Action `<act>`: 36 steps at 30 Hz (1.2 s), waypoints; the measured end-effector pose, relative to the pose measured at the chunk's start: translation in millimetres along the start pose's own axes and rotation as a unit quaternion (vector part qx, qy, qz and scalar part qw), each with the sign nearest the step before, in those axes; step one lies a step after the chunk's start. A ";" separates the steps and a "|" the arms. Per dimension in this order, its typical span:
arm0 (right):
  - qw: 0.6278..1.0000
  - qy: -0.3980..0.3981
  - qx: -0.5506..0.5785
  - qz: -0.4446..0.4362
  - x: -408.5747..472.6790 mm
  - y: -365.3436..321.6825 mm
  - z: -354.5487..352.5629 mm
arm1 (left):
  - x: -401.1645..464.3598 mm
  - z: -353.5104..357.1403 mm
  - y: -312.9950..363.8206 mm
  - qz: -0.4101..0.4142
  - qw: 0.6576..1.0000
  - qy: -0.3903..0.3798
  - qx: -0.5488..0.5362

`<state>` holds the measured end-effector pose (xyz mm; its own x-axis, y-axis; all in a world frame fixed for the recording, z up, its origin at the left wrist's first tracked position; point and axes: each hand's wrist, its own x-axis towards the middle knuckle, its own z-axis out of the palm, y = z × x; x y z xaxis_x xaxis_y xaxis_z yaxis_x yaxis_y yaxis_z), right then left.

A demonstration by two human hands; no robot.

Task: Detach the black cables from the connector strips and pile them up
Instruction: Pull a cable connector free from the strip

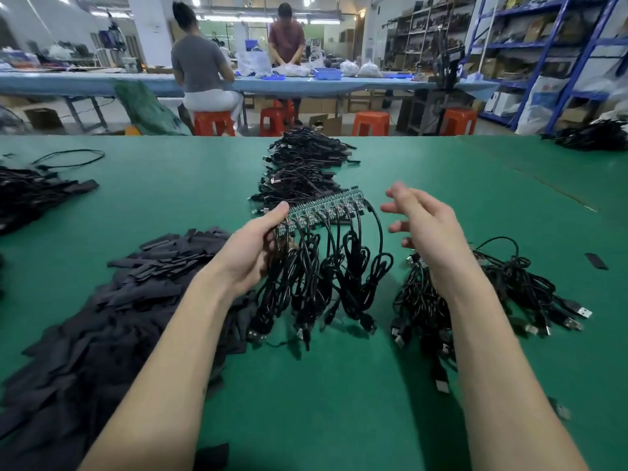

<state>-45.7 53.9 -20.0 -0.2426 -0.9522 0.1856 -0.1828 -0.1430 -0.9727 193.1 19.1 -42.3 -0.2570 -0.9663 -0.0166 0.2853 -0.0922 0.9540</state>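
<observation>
Left hand: your left hand gripped the near end of the connector strip, thumb on top and fingers curled underneath, holding it lifted above the bench.
Right hand: your right hand hung just to the right of the strip's far end with fingers spread and loose, holding nothing.
Attached cables: a row of black cables hung from the strip in loops, their USB plugs resting on the bench below.
Detached pile: a heap of loose black cables lay under and to the right of your right forearm, plugs pointing outward.
Behind the strip: more strips loaded with cables were stacked toward the far edge of the bench.
Left of your arm: a wide spread of flat black strips of material covered the bench and ran under your left forearm.
Far left: another dark heap of cables sat at the edge.
Far right corner: a further cable bundle lay at the bench's far edge.
Stray piece: one small black scrap lay alone to the right.
Surface: the bench top was a green mat.
Room: a workshop, with two people at a long blue table, orange stools and blue shelving racks holding boxes.
</observation>
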 end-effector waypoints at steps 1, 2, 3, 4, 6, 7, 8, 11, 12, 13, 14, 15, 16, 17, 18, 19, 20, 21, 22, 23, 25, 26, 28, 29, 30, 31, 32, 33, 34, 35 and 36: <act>0.999 -0.030 -0.011 0.014 -1.3 0.4 2.6 | -0.5 -1.8 -2.0 -0.012 1.000 -0.009 0.004; 0.998 -0.058 -0.012 0.030 -3.0 0.7 5.4 | -0.6 -4.1 -4.7 -0.028 0.999 -0.015 0.008; 0.995 -0.082 -0.008 0.047 -5.0 0.8 7.3 | -0.9 -6.5 -6.4 -0.045 0.999 -0.016 0.017; 0.992 -0.103 0.002 0.066 -6.5 1.1 8.5 | -0.6 -9.8 -8.0 -0.062 0.998 -0.016 0.019; 0.983 -0.146 0.035 0.106 -8.1 1.4 7.0 | 0.5 -18.3 -12.0 -0.103 0.994 -0.039 -0.005; 0.976 -0.170 0.048 0.124 -8.0 1.4 4.2 | 0.4 -22.5 -13.9 -0.126 0.991 -0.051 -0.009; 0.970 -0.193 0.054 0.139 -7.5 1.6 0.9 | -0.9 -25.7 -15.1 -0.145 0.987 -0.065 0.000; 0.957 -0.223 0.054 0.177 -6.2 6.2 -7.7 | -5.8 -23.5 -12.8 -0.181 0.976 -0.073 0.093; 0.956 -0.222 0.049 0.185 -6.6 9.6 -8.0 | -7.5 -20.5 -10.1 -0.185 0.971 -0.061 0.136; 0.956 -0.219 0.039 0.190 -7.0 13.4 -7.5 | -7.9 -16.4 -6.8 -0.174 0.964 -0.041 0.195; 0.958 -0.214 0.026 0.191 -7.0 17.4 -6.5 | -6.3 -12.8 -4.0 -0.143 0.949 -0.014 0.280; 0.959 -0.209 0.016 0.190 -6.6 20.8 -5.5 | -2.3 -10.3 -3.2 -0.092 0.920 0.022 0.380; 0.960 -0.208 0.012 0.188 -6.7 23.4 -4.5 | 1.8 -7.6 -4.5 -0.024 0.879 0.065 0.471; 0.960 -0.211 0.012 0.184 -6.5 25.1 -3.7 | 5.1 -4.1 -6.8 0.050 0.838 0.116 0.530; 0.960 -0.215 0.015 0.180 -5.7 26.3 -3.6 | 6.6 3.5 -8.3 0.109 0.814 0.157 0.548; 0.959 -0.219 0.018 0.176 -5.0 26.9 -3.8 | 8.6 13.6 -10.8 0.151 0.806 0.177 0.545; 0.960 -0.220 0.020 0.174 -4.8 27.7 -3.8 | 11.4 25.4 -14.0 0.176 0.802 0.180 0.541; 0.962 -0.214 0.019 0.169 -4.9 28.2 -3.1 | 15.0 37.6 -17.2 0.187 0.796 0.176 0.548; 0.966 -0.199 0.016 0.162 -4.8 29.1 -2.0 | 19.0 49.6 -20.6 0.191 0.787 0.172 0.561; 0.973 -0.176 0.011 0.150 -4.0 30.1 -1.2 | 23.1 60.4 -23.1 0.193 0.779 0.171 0.572; 0.984 -0.125 0.011 0.126 -2.9 32.1 -0.2 | 29.6 76.1 -25.0 0.197 0.777 0.172 0.573; 0.987 -0.107 0.013 0.118 -2.5 32.5 0.3 | 32.1 81.7 -26.2 0.201 0.780 0.170 0.568; 0.990 -0.088 0.017 0.109 -1.8 33.3 1.2 | 35.3 88.7 -30.2 0.207 0.785 0.166 0.559; 0.990 -0.083 0.023 0.108 -1.4 33.9 1.4 | 35.9 90.6 -32.1 0.204 0.789 0.165 0.556; 0.991 -0.079 0.024 0.107 -0.8 34.7 1.1 | 36.7 91.0 -33.8 0.200 0.792 0.165 0.553; 0.991 -0.079 0.018 0.107 -0.5 35.4 0.7 | 37.5 90.8 -35.1 0.196 0.796 0.164 0.549; 0.991 -0.082 0.013 0.107 -0.1 36.3 0.2 | 38.1 90.6 -36.1 0.194 0.800 0.162 0.543; 0.990 -0.086 0.017 0.111 0.2 36.7 -0.3 | 38.1 90.6 -36.7 0.194 0.806 0.160 0.536; 0.988 -0.090 0.035 0.118 0.6 37.4 -0.5 | 37.8 90.6 -36.8 0.200 0.811 0.157 0.527; 0.985 -0.095 0.060 0.129 0.9 37.9 -0.6 | 37.1 90.5 -36.9 0.209 0.817 0.153 0.516; 0.981 -0.102 0.088 0.141 1.4 38.5 -0.5 | 36.3 90.6 -36.9 0.218 0.821 0.148 0.506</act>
<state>-53.6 47.1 -57.2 -0.0610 -0.9922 -0.1089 0.0355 0.1068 -0.9936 89.7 9.2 -51.0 -0.0553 -0.8839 0.4644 -0.6610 0.3810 0.6465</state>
